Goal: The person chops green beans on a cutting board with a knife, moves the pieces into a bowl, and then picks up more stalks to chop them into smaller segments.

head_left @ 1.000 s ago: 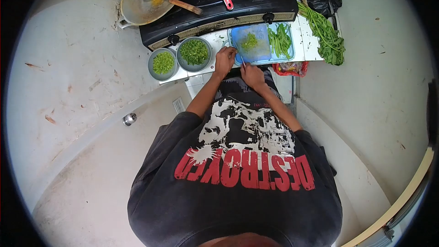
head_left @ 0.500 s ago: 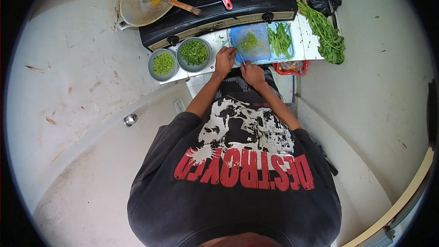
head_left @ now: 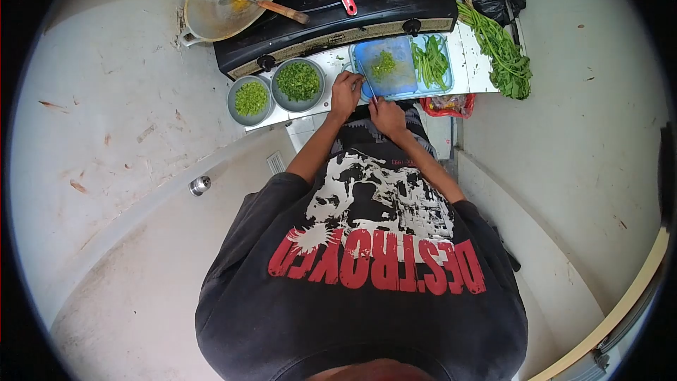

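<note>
Two bowls [head_left: 230, 102] of greens sit just left of your left hand [head_left: 345, 93], which curls over the board's [head_left: 403, 79] near-left corner; you cannot tell what it pins. The stove [head_left: 338, 25] crowds close behind. Your right hand [head_left: 386, 114], fisted on a thin knife [head_left: 367, 87], is at the counter's [head_left: 474, 74] front edge, with beans [head_left: 431, 62] lying further right. Both hands have barely shifted.

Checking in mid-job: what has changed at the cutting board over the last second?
Almost nothing. The left hand and right hand stayed at the near edge of the blue plastic cutting board, shifting only slightly. Whether either gripped or released anything is too small to tell. The pile of chopped greens, the small metal bowl, the larger metal bowl and the whole green beans stayed put.
</note>
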Available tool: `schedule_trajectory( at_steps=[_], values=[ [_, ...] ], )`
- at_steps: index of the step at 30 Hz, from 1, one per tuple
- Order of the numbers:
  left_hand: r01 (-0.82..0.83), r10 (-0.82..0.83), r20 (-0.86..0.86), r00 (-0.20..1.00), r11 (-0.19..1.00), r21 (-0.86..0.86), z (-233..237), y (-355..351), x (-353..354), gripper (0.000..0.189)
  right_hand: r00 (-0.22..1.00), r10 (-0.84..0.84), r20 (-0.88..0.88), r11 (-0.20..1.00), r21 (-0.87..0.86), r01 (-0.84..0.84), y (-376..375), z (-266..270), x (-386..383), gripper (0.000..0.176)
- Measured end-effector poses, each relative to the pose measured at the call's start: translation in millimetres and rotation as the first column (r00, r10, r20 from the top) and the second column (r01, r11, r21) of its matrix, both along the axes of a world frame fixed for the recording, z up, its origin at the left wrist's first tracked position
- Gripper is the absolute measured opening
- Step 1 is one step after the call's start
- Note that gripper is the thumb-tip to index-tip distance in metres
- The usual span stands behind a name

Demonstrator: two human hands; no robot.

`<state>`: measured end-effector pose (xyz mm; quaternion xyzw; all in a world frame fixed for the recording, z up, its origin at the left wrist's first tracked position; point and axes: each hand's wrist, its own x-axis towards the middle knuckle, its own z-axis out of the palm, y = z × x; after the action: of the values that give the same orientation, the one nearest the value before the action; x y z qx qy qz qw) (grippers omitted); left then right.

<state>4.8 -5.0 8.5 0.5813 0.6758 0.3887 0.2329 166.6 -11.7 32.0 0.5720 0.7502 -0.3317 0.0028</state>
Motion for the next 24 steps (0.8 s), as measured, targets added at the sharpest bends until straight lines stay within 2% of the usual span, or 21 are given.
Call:
schedule_trajectory(
  at_steps=[5, 8, 11, 20, 24],
  values=[
    [-0.016, 0.018, 0.027, 0.999, 0.999, -0.046, 1.7, 0.2, 1.8, 0.011, 1.000, 0.004, 0.010, 1.000, -0.002, -0.004, 0.0, 3.7, -1.0, 0.043],
    [-0.001, 0.002, 0.020, 1.000, 0.999, -0.035, -0.1, 0.3, 1.1, 0.011, 0.999, 0.019, -0.032, 0.999, 0.043, -0.018, 0.1, -6.1, 0.4, 0.043],
    [-0.002, 0.002, -0.003, 1.000, 1.000, -0.019, 0.1, -0.1, 0.9, 0.012, 0.999, 0.029, -0.019, 1.000, 0.010, -0.029, 8.6, -1.9, -5.7, 0.043],
    [-0.051, 0.051, 0.050, 0.997, 0.999, -0.002, -5.4, -1.5, 4.5, 0.013, 0.999, 0.035, 0.025, 0.996, 0.083, -0.037, 13.0, -18.9, -8.9, 0.043],
    [-0.080, 0.083, 0.118, 0.990, 0.996, -0.035, 3.1, -3.4, 7.5, 0.013, 0.998, 0.055, 0.024, 0.997, 0.044, -0.056, -1.1, -7.3, 6.1, 0.042]
  ],
)
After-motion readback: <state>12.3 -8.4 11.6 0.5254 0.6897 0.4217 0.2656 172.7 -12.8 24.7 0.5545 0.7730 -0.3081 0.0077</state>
